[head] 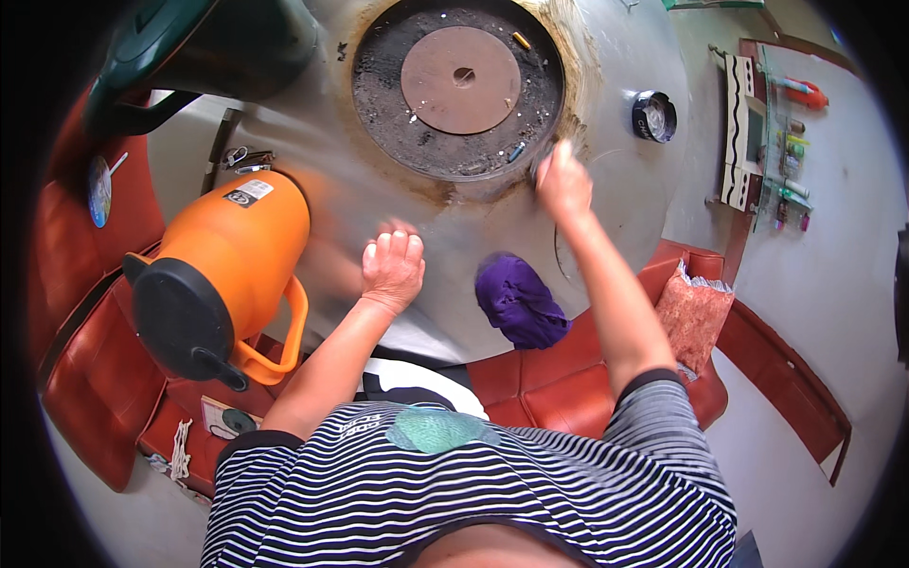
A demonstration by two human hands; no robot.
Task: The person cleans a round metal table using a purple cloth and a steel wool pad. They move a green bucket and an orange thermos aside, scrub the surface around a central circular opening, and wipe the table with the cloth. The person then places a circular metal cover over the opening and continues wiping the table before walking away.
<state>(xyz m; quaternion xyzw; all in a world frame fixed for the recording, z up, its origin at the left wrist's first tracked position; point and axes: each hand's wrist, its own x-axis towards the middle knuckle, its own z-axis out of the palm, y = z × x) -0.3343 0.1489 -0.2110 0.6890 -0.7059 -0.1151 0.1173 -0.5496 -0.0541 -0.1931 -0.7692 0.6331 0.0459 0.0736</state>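
A round metal table with a glossy top lies before me, with a sooty round recess in it that holds a brown metal disc. My right hand is closed on a blurred scrubbing pad or similar thing at the recess's lower right rim, where brownish residue is smeared. My left hand rests on the tabletop with its fingers curled; nothing can be seen in it. Between my forearms, a crumpled purple cloth lies at the table's near edge.
An orange thermos jug stands left of my left hand, a dark green jug beyond it. A black ashtray sits at the right. Red padded seats curve around the near side; a glass shelf with small items is farther right.
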